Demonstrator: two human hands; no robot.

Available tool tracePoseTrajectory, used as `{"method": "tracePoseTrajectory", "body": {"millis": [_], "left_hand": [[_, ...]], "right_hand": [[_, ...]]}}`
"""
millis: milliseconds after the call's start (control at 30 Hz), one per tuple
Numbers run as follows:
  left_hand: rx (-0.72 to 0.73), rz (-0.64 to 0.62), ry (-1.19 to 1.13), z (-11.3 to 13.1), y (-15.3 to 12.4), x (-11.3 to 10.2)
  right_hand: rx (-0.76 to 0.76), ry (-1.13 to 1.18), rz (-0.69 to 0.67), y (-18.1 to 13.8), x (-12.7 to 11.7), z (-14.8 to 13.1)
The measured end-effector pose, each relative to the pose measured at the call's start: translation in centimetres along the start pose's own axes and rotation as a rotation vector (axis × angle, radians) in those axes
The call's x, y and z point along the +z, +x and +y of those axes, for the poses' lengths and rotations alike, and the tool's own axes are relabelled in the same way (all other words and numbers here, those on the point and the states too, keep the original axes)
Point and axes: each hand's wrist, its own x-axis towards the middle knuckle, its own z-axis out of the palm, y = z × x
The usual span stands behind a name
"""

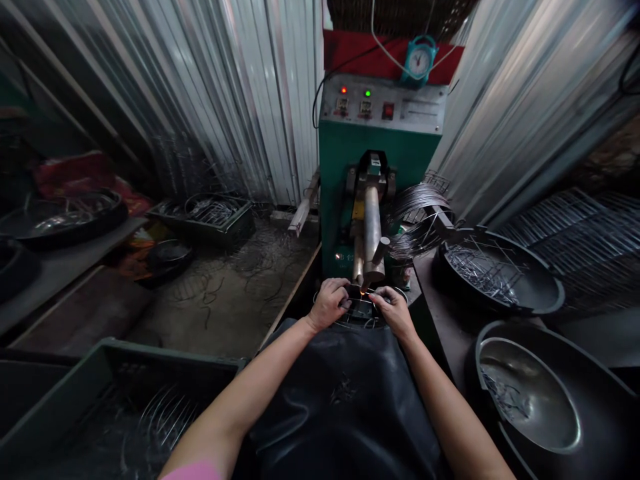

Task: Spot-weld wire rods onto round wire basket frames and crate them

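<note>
Left hand (330, 303) and right hand (395, 310) pinch the wire rack (360, 313) flat. This steadies its joint under the welder's electrode (373, 233).

Left hand (330, 303) and right hand (395, 310) grip a wire rack (361, 312) from either side, just below the welder (377, 180) electrode (373, 233), where a spark (364, 292) glows. Right of the welder: wire coil (417, 220), then pan (500, 277) and bowl (530, 393) holding wire pieces. Left of the welder: crate (115, 400) with finished racks.
</note>
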Motion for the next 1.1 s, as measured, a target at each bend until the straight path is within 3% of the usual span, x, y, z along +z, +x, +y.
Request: {"method": "tracePoseTrajectory", "body": {"millis": [367,533,667,833,900,1000,1100], "left_hand": [[-0.011,-0.030,-0.055,-0.1,0.1,-0.2],[0.086,-0.211,-0.053,-0.6,-0.3,-2.9],[0.155,-0.256,0.064,-1.2,-1.1,-4.6],[0.273,-0.160,0.199,-1.5,-2.7,-3.9],[0.224,-0.099,0.230,-1.1,-3.8,-3.7],[0.096,-0.013,0.243,-0.6,-5.2,-3.7],[-0.062,0.064,0.259,-0.2,-5.9,-3.6]], "right_hand": [[-0.009,0.014,0.027,-0.3,0.1,-0.2],[0.016,0.106,0.170,-2.5,-1.7,1.4],[0.129,0.068,0.232,-8.5,-4.4,3.7],[0.238,-0.220,0.202,-19.6,-9.1,7.1],[0.373,-0.447,0.296,-24.5,-11.9,8.2],[0.757,-0.893,0.442,-30.9,-16.2,9.3],[0.891,-0.987,0.441,-35.3,-19.6,11.2]]}}
